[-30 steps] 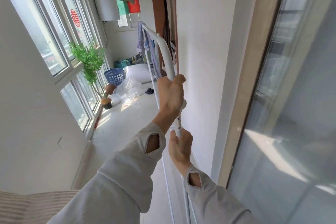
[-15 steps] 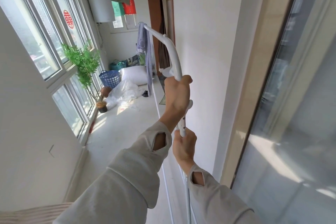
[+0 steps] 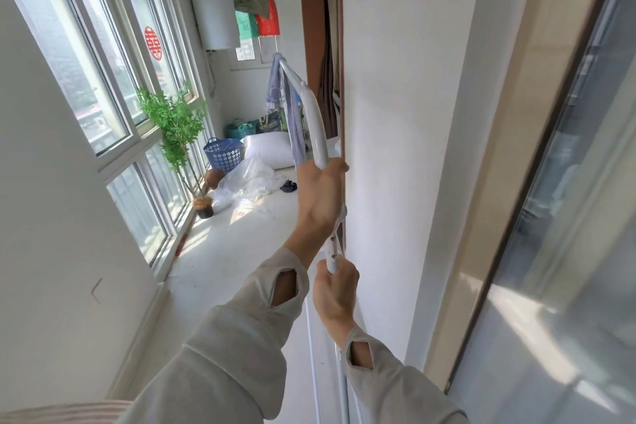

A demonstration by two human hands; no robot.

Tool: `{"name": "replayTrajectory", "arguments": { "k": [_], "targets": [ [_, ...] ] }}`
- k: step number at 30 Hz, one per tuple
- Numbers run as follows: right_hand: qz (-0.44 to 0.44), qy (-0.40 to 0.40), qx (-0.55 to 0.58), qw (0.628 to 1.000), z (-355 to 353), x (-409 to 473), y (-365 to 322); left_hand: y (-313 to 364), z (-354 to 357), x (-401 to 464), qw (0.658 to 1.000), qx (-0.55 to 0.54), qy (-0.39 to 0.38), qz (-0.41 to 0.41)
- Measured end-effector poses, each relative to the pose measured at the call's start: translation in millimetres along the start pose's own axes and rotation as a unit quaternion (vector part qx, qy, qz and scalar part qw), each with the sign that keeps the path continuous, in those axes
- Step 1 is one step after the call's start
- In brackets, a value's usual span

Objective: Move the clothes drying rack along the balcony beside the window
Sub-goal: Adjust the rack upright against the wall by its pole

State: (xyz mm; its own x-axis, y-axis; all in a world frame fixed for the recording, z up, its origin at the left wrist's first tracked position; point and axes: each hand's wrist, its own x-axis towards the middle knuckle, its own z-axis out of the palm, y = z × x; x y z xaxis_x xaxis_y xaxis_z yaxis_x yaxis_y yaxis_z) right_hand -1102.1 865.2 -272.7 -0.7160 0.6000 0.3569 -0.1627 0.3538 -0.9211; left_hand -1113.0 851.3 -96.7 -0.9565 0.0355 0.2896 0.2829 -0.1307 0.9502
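Note:
The white clothes drying rack stands folded flat against the white wall on the right, its curved top bar rising ahead of me. Blue and grey clothes hang over its far end. My left hand is wrapped around the curved bar from the left. Just below it, my right hand grips the thin upright tube. The rack's lower legs run down out of view between my sleeves.
Windows line the left side of the narrow balcony. On the floor ahead are a potted green plant, a blue basket, a white pillow, crumpled clear plastic and a dark rag. A glass door is at right.
The view has shifted forward and slightly right along the balcony; the rack's top bar now lies closer to the right wall. Both hands keep the same grips.

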Motion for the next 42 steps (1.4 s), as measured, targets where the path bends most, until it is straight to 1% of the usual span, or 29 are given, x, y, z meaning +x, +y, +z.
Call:
{"name": "replayTrajectory", "arguments": {
  "k": [5, 8, 12, 23, 28, 30, 32, 38, 42],
  "targets": [
    [-0.013, -0.018, -0.017, 1.0, 11, 14, 8, -5, -2, 14, 1.0, 0.002, 0.006, 0.0],
    [-0.002, -0.014, -0.017, 1.0, 17, 22, 12, -6, -1, 21, 1.0, -0.007, -0.005, -0.009],
    [0.003, -0.002, -0.014, 1.0, 26, 30, 16, -11, -2, 36, 1.0, -0.003, -0.018, 0.005],
    [0.017, -0.019, 0.005, 1.0, 51, 56, 24, -34, -7, 78, 0.999, -0.024, -0.028, 0.016],
    [0.016, -0.035, 0.004, 0.999, 56, 72, 30, -35, -2, 92, 0.999, -0.032, -0.038, -0.001],
    [0.009, -0.046, 0.001, 0.999, 58, 81, 31, -35, 2, 99, 0.999, -0.034, -0.04, -0.008],
    [0.009, -0.04, 0.001, 0.999, 61, 89, 31, -38, 5, 108, 0.998, -0.037, -0.044, -0.012],
    [-0.006, -0.032, -0.005, 0.999, 76, 114, 38, -46, 8, 136, 0.999, -0.01, -0.034, 0.011],
    [-0.02, -0.036, -0.018, 0.999, 85, 130, 46, -54, 12, 153, 0.999, -0.021, -0.042, -0.004]
  ]
}}
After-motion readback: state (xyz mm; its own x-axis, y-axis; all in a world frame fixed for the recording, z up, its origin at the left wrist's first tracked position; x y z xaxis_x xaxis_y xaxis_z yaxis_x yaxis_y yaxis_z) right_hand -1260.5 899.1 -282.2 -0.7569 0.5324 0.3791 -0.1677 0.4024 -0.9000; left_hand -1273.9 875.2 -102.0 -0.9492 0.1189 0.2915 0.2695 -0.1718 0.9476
